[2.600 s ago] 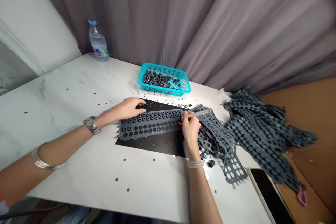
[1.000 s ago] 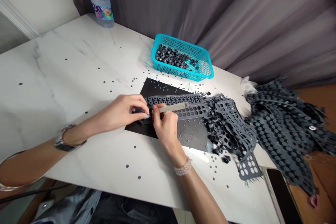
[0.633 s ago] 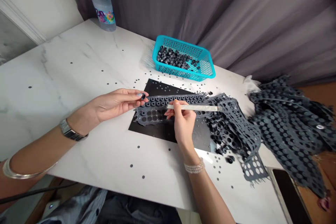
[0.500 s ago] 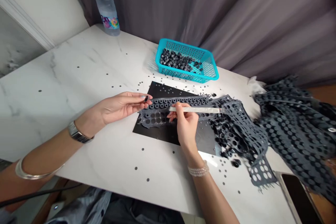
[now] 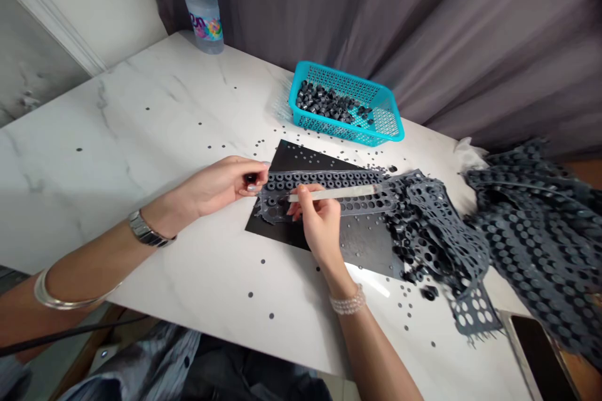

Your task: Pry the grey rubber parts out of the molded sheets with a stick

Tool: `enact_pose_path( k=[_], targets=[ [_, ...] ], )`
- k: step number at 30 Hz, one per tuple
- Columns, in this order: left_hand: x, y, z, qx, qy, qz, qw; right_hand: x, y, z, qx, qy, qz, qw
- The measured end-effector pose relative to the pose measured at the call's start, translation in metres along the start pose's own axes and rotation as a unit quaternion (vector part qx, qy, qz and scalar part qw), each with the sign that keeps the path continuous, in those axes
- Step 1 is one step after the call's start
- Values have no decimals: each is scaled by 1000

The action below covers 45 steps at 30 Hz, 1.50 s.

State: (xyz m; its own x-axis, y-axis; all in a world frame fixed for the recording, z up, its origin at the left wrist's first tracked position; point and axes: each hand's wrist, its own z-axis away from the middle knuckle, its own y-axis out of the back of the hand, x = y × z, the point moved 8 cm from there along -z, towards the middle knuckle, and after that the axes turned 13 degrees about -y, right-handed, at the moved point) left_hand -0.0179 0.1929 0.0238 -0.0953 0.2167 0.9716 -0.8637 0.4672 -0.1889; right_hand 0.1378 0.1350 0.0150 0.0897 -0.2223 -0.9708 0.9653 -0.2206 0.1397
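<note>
My left hand (image 5: 219, 185) is closed, thumb and fingers pinching a small black rubber piece (image 5: 251, 178) at the left end of a perforated grey rubber sheet (image 5: 324, 177). Rows of ring-shaped parts sit in the sheet's back half; several holes show in its front half. My right hand (image 5: 318, 216) grips a slim white stick-like tool (image 5: 343, 193) like a pen, its fingers low over the sheet. The tool's tip is too small to make out. Under the sheet lies a black mat (image 5: 294, 235).
Behind the mat stands a turquoise basket (image 5: 348, 131) holding many small black pieces. Loose pieces (image 5: 409, 244) and crumpled perforated sheets (image 5: 527, 238) are heaped right. A water bottle (image 5: 202, 6) stands far left, a phone (image 5: 536, 351) front right. Small dark discs (image 5: 250, 294) dot the table.
My right hand has moved left with the white tool, nearer my left hand. My left fingers have turned and curled more over the black piece. The whole view has shifted slightly.
</note>
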Motion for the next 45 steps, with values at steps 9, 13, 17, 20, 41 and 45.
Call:
enact_pose_path(
  k=[9,13,17,20,41,45],
  targets=[
    [7,-22,14,-58,-154,-502,849,1,-7,4,0,41,104,994],
    [3,-24,13,-64,-169,-512,840,-3,-10,6,-4,58,141,988],
    [1,-25,12,-73,-173,-516,836,-6,-10,6,2,71,164,984],
    [0,-26,11,-76,-171,-517,835,-8,-12,6,-1,79,173,982],
    [-12,8,-2,29,69,178,981,6,28,-12,57,-31,-174,983],
    [-17,2,2,30,113,219,969,8,40,-17,75,-39,-212,974]
  ],
)
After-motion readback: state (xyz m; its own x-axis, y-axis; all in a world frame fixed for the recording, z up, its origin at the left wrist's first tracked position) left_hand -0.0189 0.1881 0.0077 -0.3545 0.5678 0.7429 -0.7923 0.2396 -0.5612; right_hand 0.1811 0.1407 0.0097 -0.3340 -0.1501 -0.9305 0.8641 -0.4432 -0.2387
